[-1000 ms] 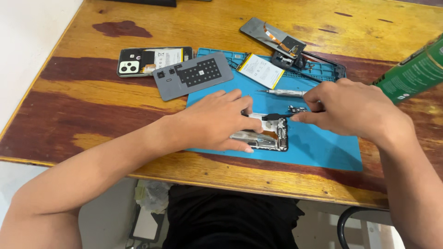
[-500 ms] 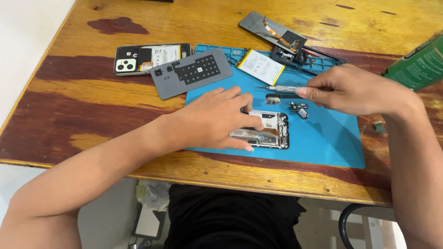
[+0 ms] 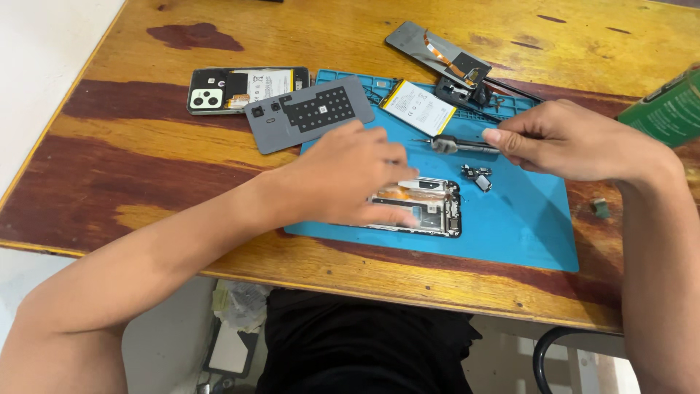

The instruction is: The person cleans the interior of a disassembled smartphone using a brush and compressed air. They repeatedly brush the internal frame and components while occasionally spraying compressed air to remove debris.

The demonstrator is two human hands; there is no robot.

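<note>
An open phone (image 3: 426,208) lies flat on the blue mat (image 3: 525,233), near the mat's front edge. Its back is off, so the inside shows: a silver metal frame, small dark parts along the right side, and an orange strip across the top. The left part of it is hidden under the left hand (image 3: 350,179).

The left hand lies flat on the phone with the fingers spread a little and pointing right. It presses down but does not grip.

The right hand (image 3: 576,142) is above the mat, behind the phone and apart from it. Its thumb and fingers are pinched together on the end of a thin screwdriver (image 3: 456,146), which points left.

A small dark part (image 3: 477,175) sits on the mat just beside the phone's top right corner. A white battery (image 3: 418,107) lies at the back of the mat. A grey cover (image 3: 310,113) and another phone (image 3: 244,87) lie on the wooden table (image 3: 146,146) to the left.
</note>
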